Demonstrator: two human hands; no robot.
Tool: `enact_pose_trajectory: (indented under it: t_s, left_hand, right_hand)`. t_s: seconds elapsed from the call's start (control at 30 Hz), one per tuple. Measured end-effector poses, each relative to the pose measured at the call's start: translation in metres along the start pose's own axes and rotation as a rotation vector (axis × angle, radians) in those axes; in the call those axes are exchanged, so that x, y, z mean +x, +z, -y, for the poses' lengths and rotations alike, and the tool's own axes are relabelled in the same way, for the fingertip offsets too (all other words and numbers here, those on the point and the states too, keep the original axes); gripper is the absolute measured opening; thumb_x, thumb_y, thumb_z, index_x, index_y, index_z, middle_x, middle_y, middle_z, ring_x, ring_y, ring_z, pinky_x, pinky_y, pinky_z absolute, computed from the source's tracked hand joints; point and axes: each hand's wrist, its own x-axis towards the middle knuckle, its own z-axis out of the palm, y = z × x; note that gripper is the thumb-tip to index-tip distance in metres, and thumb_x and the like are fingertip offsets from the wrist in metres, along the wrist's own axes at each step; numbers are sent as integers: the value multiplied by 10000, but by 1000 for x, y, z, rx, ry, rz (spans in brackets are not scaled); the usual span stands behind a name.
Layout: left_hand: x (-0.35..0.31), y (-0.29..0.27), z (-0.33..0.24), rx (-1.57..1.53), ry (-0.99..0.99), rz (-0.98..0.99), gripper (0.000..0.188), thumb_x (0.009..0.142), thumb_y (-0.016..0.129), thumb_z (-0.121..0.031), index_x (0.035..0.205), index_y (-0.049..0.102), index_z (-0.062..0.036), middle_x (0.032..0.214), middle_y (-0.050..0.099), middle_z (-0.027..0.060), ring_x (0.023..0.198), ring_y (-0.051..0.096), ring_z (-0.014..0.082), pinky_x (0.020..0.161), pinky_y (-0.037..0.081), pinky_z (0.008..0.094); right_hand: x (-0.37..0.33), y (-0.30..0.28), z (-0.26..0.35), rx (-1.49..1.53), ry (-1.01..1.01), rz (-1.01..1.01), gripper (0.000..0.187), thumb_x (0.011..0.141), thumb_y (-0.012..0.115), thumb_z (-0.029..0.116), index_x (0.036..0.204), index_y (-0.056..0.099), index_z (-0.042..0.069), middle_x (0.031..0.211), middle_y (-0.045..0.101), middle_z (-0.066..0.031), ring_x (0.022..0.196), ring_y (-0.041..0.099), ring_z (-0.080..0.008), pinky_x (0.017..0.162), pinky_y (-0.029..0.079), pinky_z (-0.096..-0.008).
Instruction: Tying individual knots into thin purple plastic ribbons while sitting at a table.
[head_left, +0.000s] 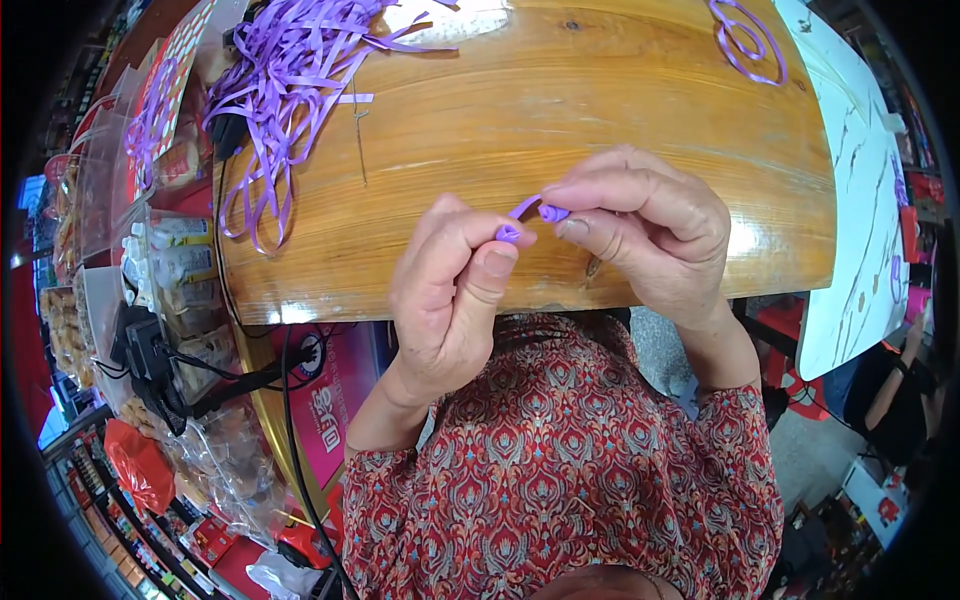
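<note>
Above the near edge of the wooden table [470, 140], both hands pinch one purple ribbon [526, 206]. My left hand [447, 285] is closed, with a small rolled bud of the ribbon showing between thumb and forefinger. Thumb and fingers of my right hand [650, 225] press together on another small rolled purple bud [552, 213]. A short strip of ribbon bridges the gap between the two hands. At the table's far left lies a large tangled heap of purple ribbons [300, 60]. A thin dark wire [360, 145] rests beside the heap.
A loose purple ribbon loop [750, 45] lies at the far right. A white marble-patterned table [850, 230] adjoins on the right. Packaged goods [185, 270] and a black cable [290, 420] line the left side. Another person [890, 390] is at the right rim.
</note>
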Motion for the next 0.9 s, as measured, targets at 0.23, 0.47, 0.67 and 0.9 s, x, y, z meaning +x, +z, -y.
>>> enact_pose_trajectory:
  t_s: [0.23,0.47,0.67,0.9]
  left_hand:
    - [0,3,-4,-20,-23,-95,160,788,675,-30,936,620,-7,749,466,-6,650,381,87,562,302,209]
    - [2,11,1,-122,-116,-172,298,699,746,-5,985,666,-28,704,433,-45,608,363,54,535,273,192]
    - [4,8,9,-242,-42,-73,277,679,749,-12,949,690,-28,714,519,-21,618,415,60,554,318,195]
    - [3,12,14,-412,32,-40,221,695,750,-37,905,686,-10,736,555,0,635,472,63,576,355,197]
  right_hand:
    - [-4,3,1,-123,-68,-5,231,728,684,-31,958,673,-15,842,623,-95,757,590,-168,642,449,-241]
    - [-7,3,3,-117,-9,42,336,748,662,-62,1080,615,-39,861,635,-88,731,588,-116,603,445,-208]
    - [-8,3,9,-40,40,5,458,758,658,-71,1195,521,-73,842,638,-75,757,594,-88,647,461,-187]
    - [-8,0,9,216,287,87,470,764,651,-64,1210,506,-79,794,622,-43,744,575,-74,700,443,-184]
